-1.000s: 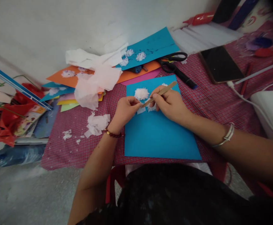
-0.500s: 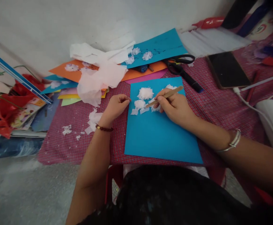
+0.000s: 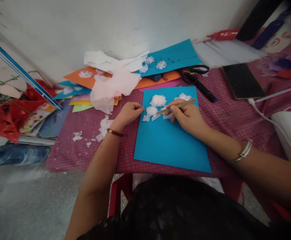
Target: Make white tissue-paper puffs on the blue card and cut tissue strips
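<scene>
Right hand (image 3: 186, 116) pinches wooden stick (image 3: 176, 106), tip at tissue tufts (image 3: 152, 111) on upper part of blue card sheet (image 3: 170, 143); left hand (image 3: 129, 113) curled shut at sheet's left edge, contents not visible; advisable: press lightly, steady sheet.

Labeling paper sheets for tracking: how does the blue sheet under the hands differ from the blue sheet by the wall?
The near blue sheet lies fully exposed on the checked cloth, while the far blue sheet overlaps the orange sheet. The near one has the right hand with its wooden stick on it; the far one is untouched. Both carry white tissue tufts.
</scene>
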A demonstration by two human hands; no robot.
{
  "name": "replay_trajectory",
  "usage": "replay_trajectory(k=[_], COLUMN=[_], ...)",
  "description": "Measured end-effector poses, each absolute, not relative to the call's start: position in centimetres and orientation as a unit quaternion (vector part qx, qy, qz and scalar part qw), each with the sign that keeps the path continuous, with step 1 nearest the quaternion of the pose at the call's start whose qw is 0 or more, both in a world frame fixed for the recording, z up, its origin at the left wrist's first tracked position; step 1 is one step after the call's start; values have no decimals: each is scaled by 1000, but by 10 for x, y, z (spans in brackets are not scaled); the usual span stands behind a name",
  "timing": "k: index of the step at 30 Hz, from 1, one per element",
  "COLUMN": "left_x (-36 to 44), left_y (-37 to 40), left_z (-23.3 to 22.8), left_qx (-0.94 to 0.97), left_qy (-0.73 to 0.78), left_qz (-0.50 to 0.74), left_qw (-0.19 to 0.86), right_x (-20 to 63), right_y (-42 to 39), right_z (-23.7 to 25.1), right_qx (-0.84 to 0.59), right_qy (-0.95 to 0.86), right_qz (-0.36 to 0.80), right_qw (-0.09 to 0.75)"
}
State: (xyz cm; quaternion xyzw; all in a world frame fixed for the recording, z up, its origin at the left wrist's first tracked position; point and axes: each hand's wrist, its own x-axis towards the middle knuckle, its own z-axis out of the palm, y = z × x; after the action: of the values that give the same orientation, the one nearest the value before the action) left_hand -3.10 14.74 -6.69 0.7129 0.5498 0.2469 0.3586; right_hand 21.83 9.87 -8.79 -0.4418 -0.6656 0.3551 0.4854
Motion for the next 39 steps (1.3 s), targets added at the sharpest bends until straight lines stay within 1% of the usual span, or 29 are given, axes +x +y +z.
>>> replay_trajectory(k=[5,7,8,10,13,14,16,18,19,22,24,26,29,32,35,39], left_x=[-52,-55,-54,-49,-36,-32,-25,-22,-22,-25,-26,-25,-22,-19,-19,-15], left_y=[143,136,132,123,112,109,108,108,109,110,110,110,113,116,119,123], left_z=[-51,-46,-44,-42,-44,-46,-49,-50,-49,-44,-41,-42,-46,-50,-55,-66], left_qx=[693,691,700,748,830,844,849,827,805,713,672,665,671,677,678,669], left_qy=[476,461,459,458,450,447,446,453,456,454,454,458,457,461,474,482], left_qz=[223,211,202,185,169,168,184,229,261,343,343,300,240,228,244,303], left_qw=[493,515,508,444,284,246,218,243,274,409,474,508,532,526,505,478], right_x=[222,223,223,223,223,222,221,220,219,217,216,216,216,216,215,215], right_y=[102,102,102,102,100,99,96,93,92,90,91,92,96,98,98,98], right_z=[-82,-80,-78,-76,-74,-73,-72,-71,-70,-70,-72,-73,-74,-74,-75,-75], right_qx=[-453,-457,-459,-460,-457,-455,-453,-447,-444,-434,-431,-431,-434,-433,-437,-460], right_qy=[-609,-594,-590,-582,-572,-572,-582,-601,-611,-631,-641,-655,-681,-692,-684,-665], right_qz=[383,396,401,409,415,417,424,428,427,416,406,392,368,353,356,372], right_qw=[526,530,530,532,540,539,527,506,497,490,489,481,461,456,462,455])
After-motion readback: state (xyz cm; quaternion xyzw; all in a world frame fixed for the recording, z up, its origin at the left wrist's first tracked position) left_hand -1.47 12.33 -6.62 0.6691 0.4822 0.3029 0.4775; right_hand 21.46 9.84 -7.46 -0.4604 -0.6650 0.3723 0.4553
